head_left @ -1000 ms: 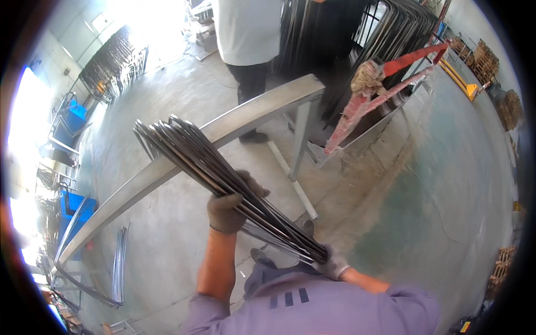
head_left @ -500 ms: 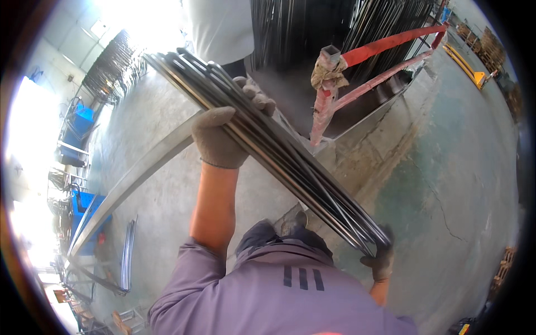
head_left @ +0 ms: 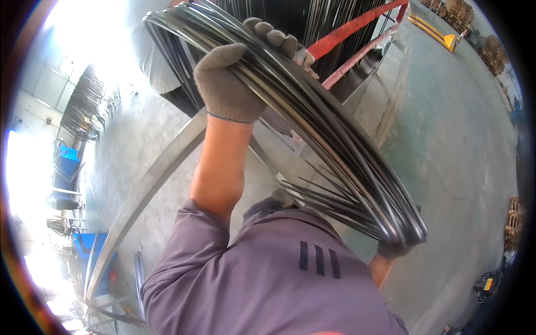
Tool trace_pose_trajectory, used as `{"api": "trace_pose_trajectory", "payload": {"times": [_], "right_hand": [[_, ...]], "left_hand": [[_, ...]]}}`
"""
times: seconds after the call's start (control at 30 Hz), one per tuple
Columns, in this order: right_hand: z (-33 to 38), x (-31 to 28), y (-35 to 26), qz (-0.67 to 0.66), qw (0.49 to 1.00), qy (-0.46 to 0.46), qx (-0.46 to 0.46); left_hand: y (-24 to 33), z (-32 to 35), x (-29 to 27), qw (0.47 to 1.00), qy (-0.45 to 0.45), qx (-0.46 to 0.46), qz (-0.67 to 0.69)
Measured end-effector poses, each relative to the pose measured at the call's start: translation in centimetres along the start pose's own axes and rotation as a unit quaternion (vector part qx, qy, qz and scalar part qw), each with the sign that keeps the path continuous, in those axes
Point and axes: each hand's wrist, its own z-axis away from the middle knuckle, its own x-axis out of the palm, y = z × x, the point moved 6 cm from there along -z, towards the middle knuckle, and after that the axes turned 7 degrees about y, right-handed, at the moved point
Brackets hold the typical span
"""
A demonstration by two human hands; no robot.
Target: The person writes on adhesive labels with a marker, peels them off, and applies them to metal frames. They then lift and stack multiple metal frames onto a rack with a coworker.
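Note:
A thick bundle of dark, shiny bent metal tubes [head_left: 321,125] slants across the view from upper left to lower right. Thin bent-back legs of the tubes reach inward from its lower right corner, and others hang down at the upper left. Wearing a grey knit glove, my left hand [head_left: 228,86] wraps round the bundle near its upper end, thumb on the near side and fingertips showing over the far side. My gloved right hand [head_left: 395,249] is at the lower right bend, with its fingers mostly hidden behind the tubes.
A red-wrapped rail [head_left: 354,28] stands ahead, before upright dark rods. Past my left forearm curves a grey metal bar [head_left: 151,178]. Someone's pale grey clothing [head_left: 156,61] shows behind the bundle. A yellow pallet jack [head_left: 432,32] and wooden pallets [head_left: 455,12] are far right.
The bundle has come up closer and turned, so its bent legs now show at both ends. Both hands have kept hold of it. My view has shifted relative to the red-wrapped rail.

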Motion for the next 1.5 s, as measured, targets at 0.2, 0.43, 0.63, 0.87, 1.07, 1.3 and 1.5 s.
{"api": "trace_pose_trajectory", "payload": {"times": [0.2,0.43,0.63,0.87,1.07,1.3,1.5], "right_hand": [[-2.1,4.8,-1.0,-0.250,0.968,-0.021,-0.008],[-2.3,15.7,-7.5,-0.345,0.916,-0.164,0.122],[-1.3,17.8,-9.3,0.041,0.995,0.092,0.000],[-0.9,19.7,-10.3,0.030,0.991,0.073,-0.107],[-1.5,24.6,-14.0,-0.253,0.954,0.045,0.151],[-1.1,31.8,-14.4,-0.010,0.992,-0.087,-0.096],[-3.5,39.1,-15.3,-0.104,0.896,-0.431,0.033]], "left_hand": [[2.6,-4.5,-3.5,0.994,0.078,0.057,0.043],[8.8,-6.4,-6.6,0.972,0.208,0.092,0.058],[10.6,-6.7,-7.2,0.959,0.254,0.125,0.019],[9.9,-6.0,-5.0,0.967,0.226,0.111,0.037],[8.0,-6.7,-4.6,0.967,0.235,0.094,0.011],[7.0,-7.3,-2.3,0.979,0.186,0.082,-0.017],[8.5,-5.7,0.3,0.968,0.162,0.121,-0.150]]}}
